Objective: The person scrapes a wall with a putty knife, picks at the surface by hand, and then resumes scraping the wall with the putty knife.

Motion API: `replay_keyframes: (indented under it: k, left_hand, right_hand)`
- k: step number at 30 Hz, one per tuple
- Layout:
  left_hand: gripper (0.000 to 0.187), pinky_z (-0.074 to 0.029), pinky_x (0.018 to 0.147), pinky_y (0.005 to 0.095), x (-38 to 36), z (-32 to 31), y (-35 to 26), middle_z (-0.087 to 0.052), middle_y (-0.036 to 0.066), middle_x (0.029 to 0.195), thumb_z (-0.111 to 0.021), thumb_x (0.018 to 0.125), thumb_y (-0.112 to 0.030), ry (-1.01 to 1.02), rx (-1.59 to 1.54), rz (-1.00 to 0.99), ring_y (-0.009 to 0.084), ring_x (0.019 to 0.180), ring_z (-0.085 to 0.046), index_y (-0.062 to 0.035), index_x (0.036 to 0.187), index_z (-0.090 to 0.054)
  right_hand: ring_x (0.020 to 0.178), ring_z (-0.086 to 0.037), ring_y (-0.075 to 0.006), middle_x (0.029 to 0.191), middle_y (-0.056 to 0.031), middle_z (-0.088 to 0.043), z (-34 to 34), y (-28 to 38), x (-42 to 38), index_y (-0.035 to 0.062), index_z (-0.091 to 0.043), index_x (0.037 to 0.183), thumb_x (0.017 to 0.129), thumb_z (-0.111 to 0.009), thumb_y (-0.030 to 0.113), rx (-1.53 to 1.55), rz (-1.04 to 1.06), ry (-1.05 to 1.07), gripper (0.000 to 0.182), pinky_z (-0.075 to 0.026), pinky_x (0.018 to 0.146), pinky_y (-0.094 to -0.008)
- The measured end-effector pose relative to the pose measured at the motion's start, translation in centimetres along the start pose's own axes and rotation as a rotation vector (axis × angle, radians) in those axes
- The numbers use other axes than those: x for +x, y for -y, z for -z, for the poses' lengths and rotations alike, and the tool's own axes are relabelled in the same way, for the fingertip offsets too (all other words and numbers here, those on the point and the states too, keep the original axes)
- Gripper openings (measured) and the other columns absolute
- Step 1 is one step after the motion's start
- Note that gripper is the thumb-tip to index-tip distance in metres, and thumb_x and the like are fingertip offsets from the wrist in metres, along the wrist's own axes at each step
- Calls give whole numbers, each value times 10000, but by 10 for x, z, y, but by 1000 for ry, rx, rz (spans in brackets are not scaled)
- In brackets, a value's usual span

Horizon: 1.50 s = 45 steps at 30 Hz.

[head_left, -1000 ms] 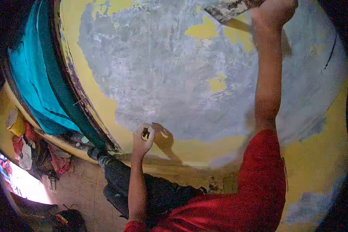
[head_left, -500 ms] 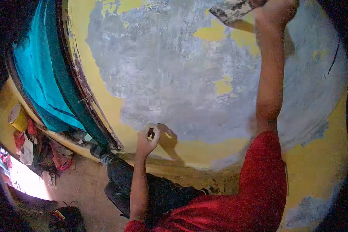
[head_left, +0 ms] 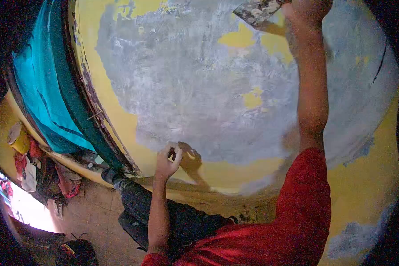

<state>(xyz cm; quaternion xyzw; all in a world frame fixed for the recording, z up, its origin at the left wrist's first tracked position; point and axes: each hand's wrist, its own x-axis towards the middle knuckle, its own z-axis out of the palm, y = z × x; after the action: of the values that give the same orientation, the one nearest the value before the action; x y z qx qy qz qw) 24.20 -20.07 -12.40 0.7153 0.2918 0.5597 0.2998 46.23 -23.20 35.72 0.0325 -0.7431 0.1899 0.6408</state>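
right hand [head_left: 307,9] at top edge of frame, closed round handle of putty knife [head_left: 258,9], blade flat on wall [head_left: 199,88] upper centre; hand partly cut off. left hand [head_left: 167,159] lower centre, curled against wall, pinching small object, hard to make out. grey patch wide, yellow margin round it. teal door frame [head_left: 71,102] bounds wall at left.

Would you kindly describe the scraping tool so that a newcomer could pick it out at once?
Start from the big grey patch on the yellow wall and follow the raised right hand to the top edge of the view. The wide flat blade juts leftward from that hand; it alone is mottled with pale and dark crust.
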Motion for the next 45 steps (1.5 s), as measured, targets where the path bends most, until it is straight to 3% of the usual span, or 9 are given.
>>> replay_keyframes:
  k: [6, 19, 21, 25, 27, 28, 31, 37, 45]
  left_hand:
    - [116, -429, 567, 324, -2, 0, 4, -565, 63, 668, -651, 964, -135, -9, 15, 19, 131, 586, -520, -31, 934, -610]
    - [82, -424, 565, 302, -4, 3, 6, -558, 38, 677, -671, 948, -93, -2, 45, -6, 106, 603, -532, -42, 931, -609]
    - [80, -422, 565, 300, -3, 3, 1, -552, 37, 672, -669, 948, -89, -13, 15, 9, 103, 601, -525, -39, 929, -609]
    - [77, -418, 566, 295, -3, 4, -10, -532, 37, 655, -660, 949, -80, -16, -8, 54, 101, 593, -499, -30, 925, -607]
    - [78, -416, 567, 293, -2, 4, -7, -531, 34, 659, -657, 949, -77, -15, 7, 33, 101, 595, -493, -30, 920, -602]
    - [80, -414, 568, 291, -2, 3, -5, -530, 30, 663, -653, 950, -75, -10, 20, 11, 102, 596, -486, -30, 915, -597]
    - [89, -419, 568, 293, -3, 4, -2, -539, 30, 671, -654, 950, -71, 9, -15, 3, 101, 596, -498, -39, 899, -589]
    - [98, -431, 566, 299, -2, 1, 0, -565, 35, 695, -661, 953, -72, -6, -14, -13, 101, 602, -525, -58, 906, -576]
    - [94, -427, 570, 301, -3, 3, -2, -563, 38, 720, -658, 950, -69, -5, -32, 19, 107, 599, -517, -52, 902, -579]
  right_hand:
    - [372, -183, -73, 518, 79, -240, -46, 13, -9, 161, -447, 754, 1050, -578, 446, -585, 144, -285, 431, -193, 360, -283]
    - [364, -195, -63, 516, 81, -279, -35, 16, -7, 174, -437, 724, 1048, -590, 428, -484, 110, -256, 439, -194, 356, -286]
    - [371, -203, -65, 528, 79, -294, -20, 22, -3, 178, -433, 726, 1044, -596, 434, -444, 241, 48, 440, -202, 360, -285]
    - [376, -199, -65, 530, 81, -280, -26, 4, -2, 182, -431, 729, 1052, -581, 432, -606, 289, -293, 435, -201, 359, -283]
    - [380, -196, -63, 534, 82, -265, -34, 17, -8, 186, -423, 733, 1051, -583, 436, -532, 149, -284, 434, -195, 358, -282]
    - [379, -196, -64, 533, 83, -263, 50, 12, 16, 187, -420, 741, 1053, -579, 431, 113, -117, 16, 427, -191, 357, -282]
    - [379, -198, -65, 532, 85, -268, -20, 17, -8, 189, -422, 745, 1052, -583, 429, -486, 302, 7, 422, -190, 356, -281]
    - [380, -209, -69, 527, 80, -273, -37, 16, -7, 181, -430, 749, 1043, -596, 436, -483, 144, -304, 423, -201, 367, -289]
    - [381, -216, -75, 528, 71, -292, -37, 18, -5, 178, -420, 738, 1030, -614, 438, -517, 152, -240, 436, -205, 376, -284]
